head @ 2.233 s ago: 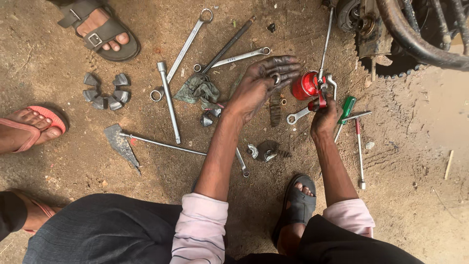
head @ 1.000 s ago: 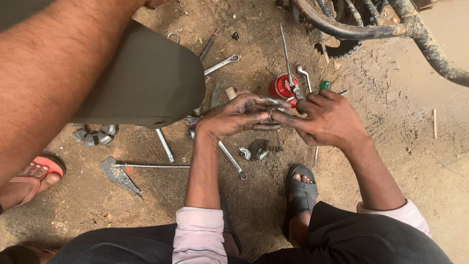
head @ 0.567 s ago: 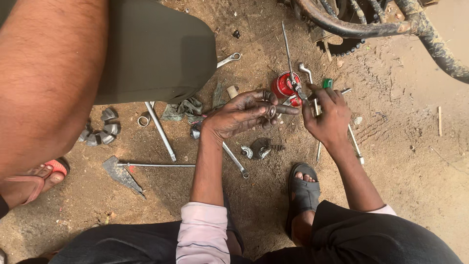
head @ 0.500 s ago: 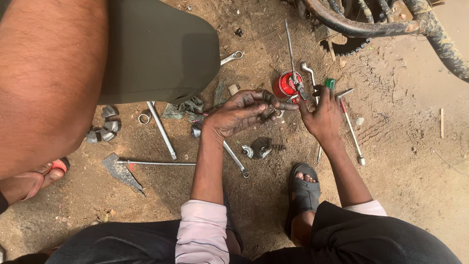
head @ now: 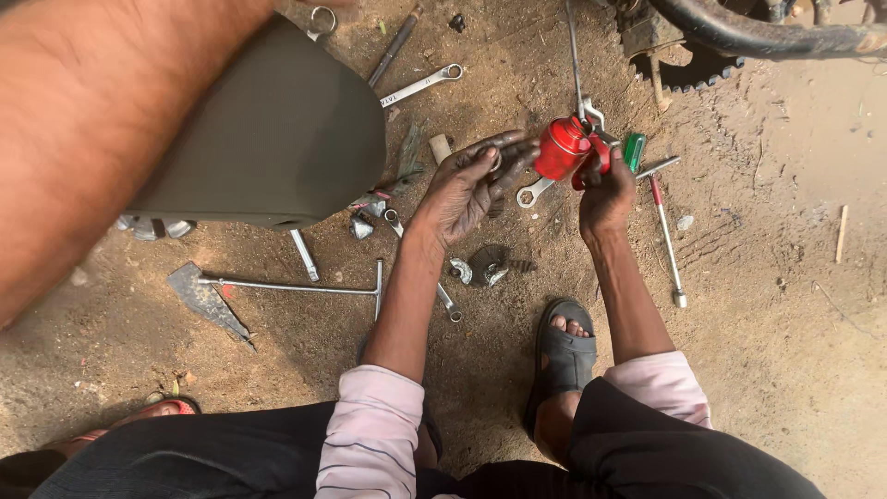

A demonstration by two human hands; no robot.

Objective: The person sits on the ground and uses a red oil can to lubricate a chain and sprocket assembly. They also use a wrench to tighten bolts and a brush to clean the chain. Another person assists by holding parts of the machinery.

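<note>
My right hand (head: 605, 189) grips a red oil can (head: 562, 146) with a long thin metal spout, lifted just above the dirt ground. My left hand (head: 467, 185) is held flat beside the can, palm up and fingers spread, with what looks like a small metal ring on the fingers near the can. A green-handled screwdriver (head: 634, 150) lies right behind my right hand. A ring spanner (head: 534, 191) lies on the ground between my hands.
Another person's bare arm (head: 102, 120) and dark-clothed leg (head: 268, 129) fill the upper left. Spanners (head: 420, 85), a T-handle wrench (head: 286, 286), small metal parts (head: 480, 268) and a red-shafted tool (head: 665, 231) lie scattered. A chain sprocket (head: 688, 65) sits at the top. My sandalled foot (head: 562, 346) is below.
My right hand has lifted the red oil can off the ground. My left hand has opened flat beside it. The other person's arm and leg came into view at the left.
</note>
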